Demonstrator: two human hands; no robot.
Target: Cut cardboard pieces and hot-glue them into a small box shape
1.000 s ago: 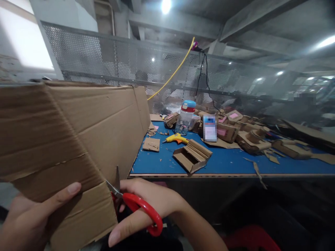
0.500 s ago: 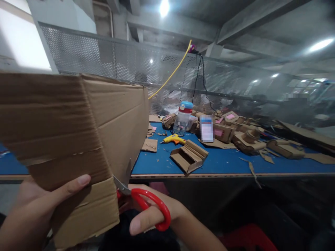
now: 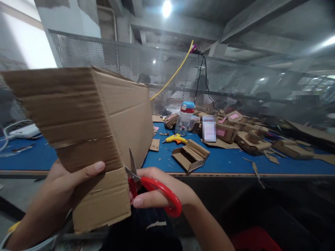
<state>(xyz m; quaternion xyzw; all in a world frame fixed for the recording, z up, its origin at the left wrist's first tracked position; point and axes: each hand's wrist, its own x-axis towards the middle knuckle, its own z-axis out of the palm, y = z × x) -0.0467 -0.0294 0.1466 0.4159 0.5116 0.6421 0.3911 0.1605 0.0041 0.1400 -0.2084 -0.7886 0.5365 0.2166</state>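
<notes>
While the left hand grips a large folded cardboard sheet with its thumb pressed on the front face, the right hand holds red-handled scissors, fingers closed through the loops, blades parted at the sheet's right edge. The cardboard is held up in front of the blue desk, where a yellow glue gun, a small open cardboard box and a clear bottle rest.

1 carton, 1 scissors, 1 bottle
</notes>
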